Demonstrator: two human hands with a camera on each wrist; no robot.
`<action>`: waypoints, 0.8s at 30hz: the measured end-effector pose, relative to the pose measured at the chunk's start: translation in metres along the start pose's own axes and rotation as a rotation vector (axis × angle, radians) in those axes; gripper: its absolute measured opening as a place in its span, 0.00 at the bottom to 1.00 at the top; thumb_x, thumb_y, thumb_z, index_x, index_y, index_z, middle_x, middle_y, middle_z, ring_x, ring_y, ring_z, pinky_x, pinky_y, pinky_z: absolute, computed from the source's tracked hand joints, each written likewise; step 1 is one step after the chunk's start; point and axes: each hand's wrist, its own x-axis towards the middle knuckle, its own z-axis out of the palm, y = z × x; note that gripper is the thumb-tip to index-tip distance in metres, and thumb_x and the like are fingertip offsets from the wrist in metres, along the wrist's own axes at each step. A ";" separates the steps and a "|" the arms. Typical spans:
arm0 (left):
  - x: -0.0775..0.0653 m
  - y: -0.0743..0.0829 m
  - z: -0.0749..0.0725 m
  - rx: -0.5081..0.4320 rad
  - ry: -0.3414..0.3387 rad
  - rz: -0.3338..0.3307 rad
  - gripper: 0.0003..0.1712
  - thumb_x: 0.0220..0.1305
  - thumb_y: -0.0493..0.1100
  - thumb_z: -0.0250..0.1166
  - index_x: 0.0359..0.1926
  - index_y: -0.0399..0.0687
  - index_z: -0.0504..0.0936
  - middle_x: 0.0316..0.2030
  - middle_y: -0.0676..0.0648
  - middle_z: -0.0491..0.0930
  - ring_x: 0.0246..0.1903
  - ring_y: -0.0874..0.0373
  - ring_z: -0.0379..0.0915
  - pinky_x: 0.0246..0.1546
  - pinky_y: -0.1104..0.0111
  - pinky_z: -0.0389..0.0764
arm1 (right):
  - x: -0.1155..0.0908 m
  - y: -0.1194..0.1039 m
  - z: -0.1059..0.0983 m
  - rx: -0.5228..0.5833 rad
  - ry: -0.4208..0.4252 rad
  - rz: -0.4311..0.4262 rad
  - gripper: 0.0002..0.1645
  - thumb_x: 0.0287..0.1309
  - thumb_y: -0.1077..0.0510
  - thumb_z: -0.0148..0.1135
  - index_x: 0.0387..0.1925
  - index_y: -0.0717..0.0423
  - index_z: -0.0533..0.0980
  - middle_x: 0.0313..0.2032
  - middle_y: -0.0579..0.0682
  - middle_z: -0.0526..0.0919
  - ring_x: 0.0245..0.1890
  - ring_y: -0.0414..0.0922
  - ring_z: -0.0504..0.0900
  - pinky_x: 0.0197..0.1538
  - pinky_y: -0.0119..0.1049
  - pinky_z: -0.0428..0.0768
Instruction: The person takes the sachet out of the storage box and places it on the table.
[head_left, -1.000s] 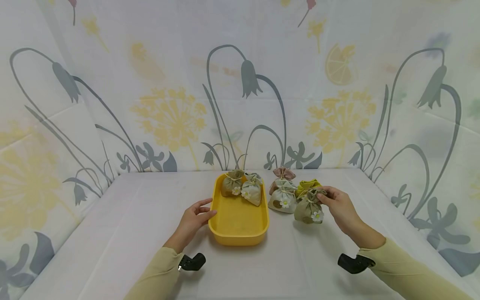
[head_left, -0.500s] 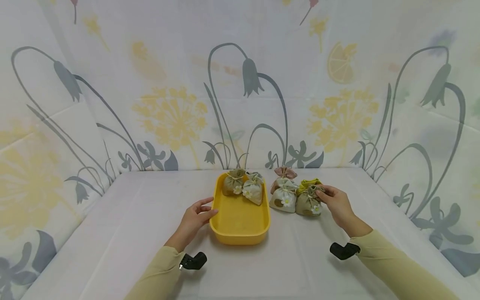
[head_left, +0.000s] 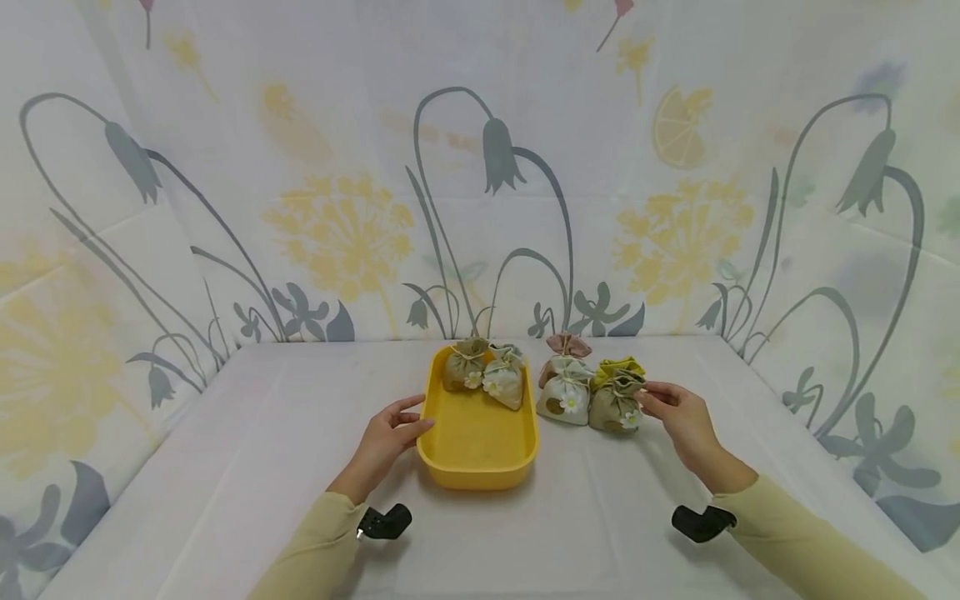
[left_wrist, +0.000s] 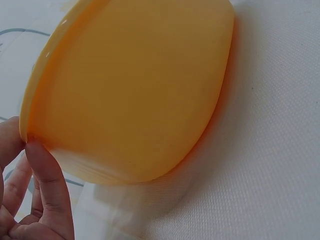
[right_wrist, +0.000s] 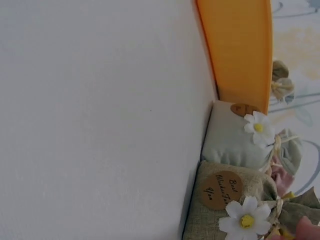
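My left hand (head_left: pixel 388 432) pinches the left rim of a yellow plastic tray (head_left: pixel 477 481); the left wrist view shows thumb and finger on either side of its edge. In the tray's far end lie a brown drawstring pouch (head_left: pixel 463 372) and a pale one (head_left: pixel 506 387), each with a white flower. My right hand (head_left: pixel 688 423) is beside an olive-brown drawstring pouch (head_left: pixel 611 410) standing on the table, fingertips at its gathered neck and not closed round it. In the right wrist view, this pouch (right_wrist: pixel 212 215) shows a round label, and only one fingertip (right_wrist: pixel 307 230) appears.
Around the olive-brown pouch stand a pale grey-green pouch (head_left: pixel 561 398), a pink pouch (head_left: pixel 567 345) and a mustard-yellow pouch (head_left: pixel 619 367), right of the tray. A white cloth covers the table (head_left: pixel 570 533). A flower-printed curtain (head_left: pixel 480 167) hangs behind.
The olive-brown pouch, earlier held by the neck a little nearer me, went back and down against the other pouches. My right hand has since drawn slightly right. Left hand and tray stayed put.
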 end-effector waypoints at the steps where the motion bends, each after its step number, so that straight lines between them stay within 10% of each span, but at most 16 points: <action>1: 0.000 0.000 0.000 0.004 0.001 0.004 0.27 0.59 0.41 0.66 0.60 0.45 0.72 0.43 0.41 0.71 0.38 0.51 0.72 0.44 0.65 0.79 | -0.001 0.000 0.000 0.001 0.006 0.002 0.29 0.61 0.57 0.59 0.56 0.75 0.64 0.32 0.34 0.78 0.34 0.30 0.78 0.48 0.34 0.77; 24: -0.001 0.001 0.000 0.008 0.005 0.000 0.28 0.59 0.42 0.66 0.60 0.47 0.72 0.44 0.41 0.71 0.38 0.52 0.72 0.44 0.66 0.78 | -0.025 -0.007 0.039 0.084 -0.023 0.020 0.26 0.60 0.62 0.60 0.54 0.76 0.67 0.38 0.43 0.78 0.36 0.32 0.77 0.44 0.28 0.77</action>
